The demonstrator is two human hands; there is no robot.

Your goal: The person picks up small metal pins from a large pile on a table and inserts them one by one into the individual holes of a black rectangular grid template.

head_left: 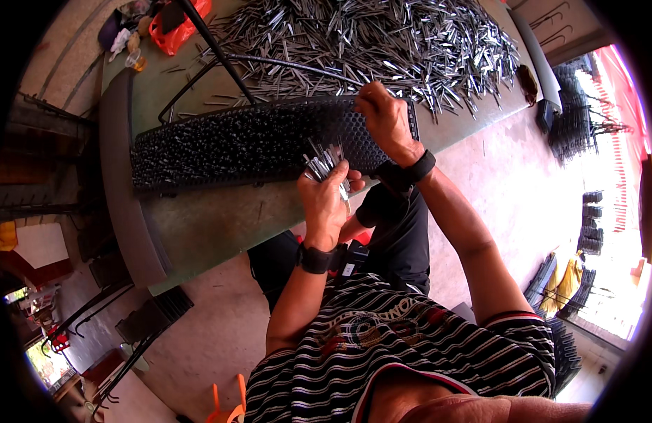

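A bunch of thin, shiny metal strips (322, 163) is gripped in my left hand (323, 204), their ends fanning out past the thumb. This hand is just off the near edge of a long black tray (372, 154) full of round holes. Small upright pieces fill the tray's left and middle parts, while the honeycomb of holes shows at its right end. Over that right end is my right hand (388, 121), its fingers closed in a pinch. What lies between those fingertips is too small to make out.
Behind the tray, a big heap of metal strips (361, 42) covers the green tabletop (206, 236). A black metal rod frame (217, 49) rises over the tray. At the far left are a red plastic bag (172, 35) and a cup (136, 60). Black wire racks (573, 116) stand at right.
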